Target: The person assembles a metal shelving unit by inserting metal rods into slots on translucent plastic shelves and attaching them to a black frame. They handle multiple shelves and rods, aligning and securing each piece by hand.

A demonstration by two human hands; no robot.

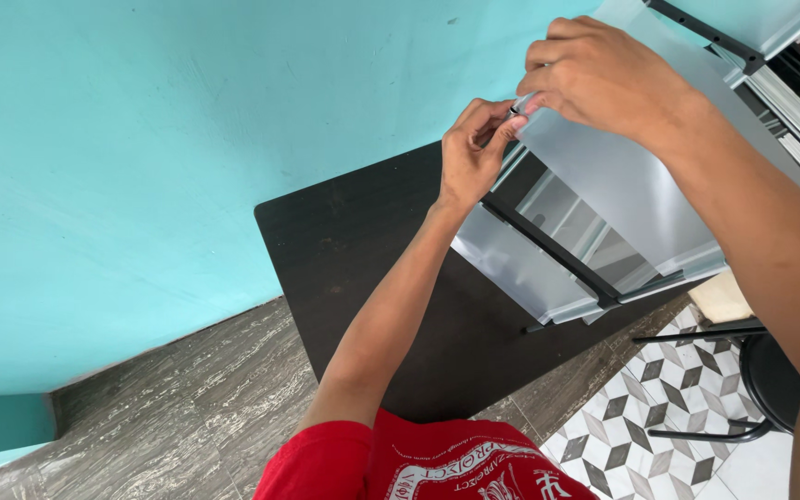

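Both of our hands meet at the upper corner of a frosted translucent plastic drawer unit with black frame bars, which stands on a dark rectangular wooden table beside a turquoise wall. Our left hand pinches a small dark fitting at that corner, while our right hand curls its fingertips tightly onto the panel's edge there.

This looks like a room in a home. A big wall painted bright blue-green fills the side from 9 to 12 o'clock. A small dark table stands against it in the middle. The floor at 7 o'clock is grey like stone, and at 5 o'clock it has black-and-white patterned tiles. A black stool sits at 4 o'clock.
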